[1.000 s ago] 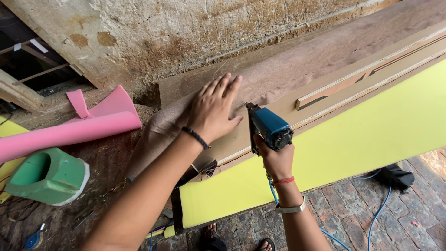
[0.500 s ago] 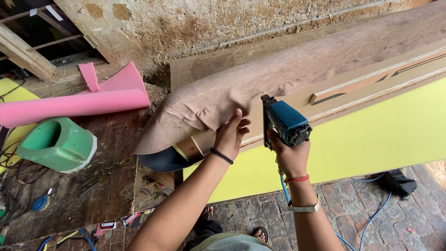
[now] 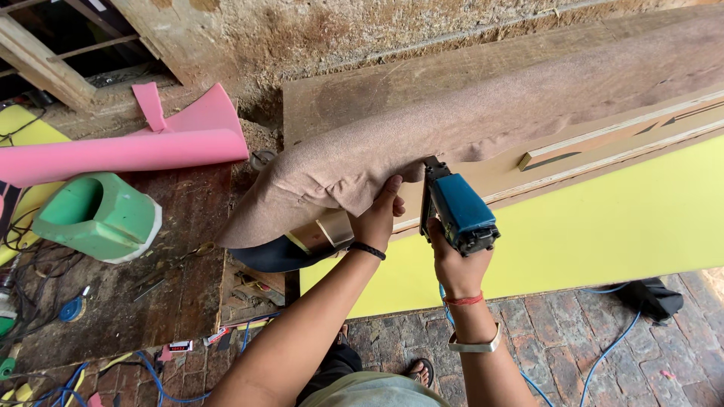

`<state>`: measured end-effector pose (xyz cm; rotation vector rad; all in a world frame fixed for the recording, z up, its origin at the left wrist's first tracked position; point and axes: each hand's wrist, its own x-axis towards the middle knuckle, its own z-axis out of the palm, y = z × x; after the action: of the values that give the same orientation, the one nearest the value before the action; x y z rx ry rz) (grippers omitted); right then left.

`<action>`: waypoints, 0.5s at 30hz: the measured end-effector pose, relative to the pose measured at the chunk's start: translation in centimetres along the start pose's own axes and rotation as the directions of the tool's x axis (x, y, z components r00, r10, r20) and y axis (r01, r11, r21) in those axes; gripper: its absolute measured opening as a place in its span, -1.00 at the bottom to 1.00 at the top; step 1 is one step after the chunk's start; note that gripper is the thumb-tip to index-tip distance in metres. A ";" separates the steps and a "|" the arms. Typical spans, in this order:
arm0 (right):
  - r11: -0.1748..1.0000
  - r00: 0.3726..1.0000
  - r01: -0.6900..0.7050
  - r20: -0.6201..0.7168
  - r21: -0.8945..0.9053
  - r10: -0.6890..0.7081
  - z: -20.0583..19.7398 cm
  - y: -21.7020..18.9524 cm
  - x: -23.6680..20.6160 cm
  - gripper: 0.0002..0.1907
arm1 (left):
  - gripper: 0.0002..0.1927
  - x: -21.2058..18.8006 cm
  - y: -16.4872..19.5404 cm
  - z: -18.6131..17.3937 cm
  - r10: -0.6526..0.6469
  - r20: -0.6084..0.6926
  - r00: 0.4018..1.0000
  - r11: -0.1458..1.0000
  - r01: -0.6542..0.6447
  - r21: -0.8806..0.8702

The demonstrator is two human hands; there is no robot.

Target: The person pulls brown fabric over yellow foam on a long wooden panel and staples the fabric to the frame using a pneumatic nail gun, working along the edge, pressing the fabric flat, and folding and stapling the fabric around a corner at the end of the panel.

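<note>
1. at the far left of the frame, a green foam block (image 3: 96,216) with a round hollow is sitting on the dark, cluttered counter (image 3: 173,279), with blue cables (image 3: 158,380) and small scraps lying toward the lower left.
2. above it, in the upper left, a pink foam roll (image 3: 128,154) is lying across the counter, one flap sticking up against the rough wall (image 3: 317,34).
3. moving toward the centre, brown fabric (image 3: 422,128) is draping over a long wooden frame (image 3: 603,147) that is running from the middle of the frame to the upper right; the fabric's loose end is hanging down left of centre.
4. the left hand (image 3: 377,215) is pinching the lower edge of the brown fabric just below centre, its grip closed on the cloth and pressing it against the frame; a dark band is sitting on that wrist.
5. just to the right, touching distance from the left hand, the right hand (image 3: 452,264) is wrapping fully around the handle of a blue staple gun (image 3: 456,207), whose nose is pointing up into the fabric edge; a red thread and a pale band are circling that wrist.
6. a yellow foam sheet (image 3: 618,226) is filling the right side below the frame.
7. at the lower right, a blue hose (image 3: 603,354) is trailing over the brick floor (image 3: 573,354) near a dark bundle (image 3: 650,298).
</note>
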<state>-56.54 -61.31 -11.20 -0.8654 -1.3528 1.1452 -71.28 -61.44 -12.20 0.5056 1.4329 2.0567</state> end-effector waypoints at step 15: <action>0.884 0.956 0.282 0.189 -0.374 -0.225 2.5 -1.8 -0.5 -0.75 | -0.85 2.5 -1.2 -2.4 0.250 0.200 0.947 0.935 -0.289 0.203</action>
<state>-58.78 -62.63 -9.43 -0.8697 -1.7984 0.7459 -74.35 -61.19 -14.18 1.0029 1.5760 2.0010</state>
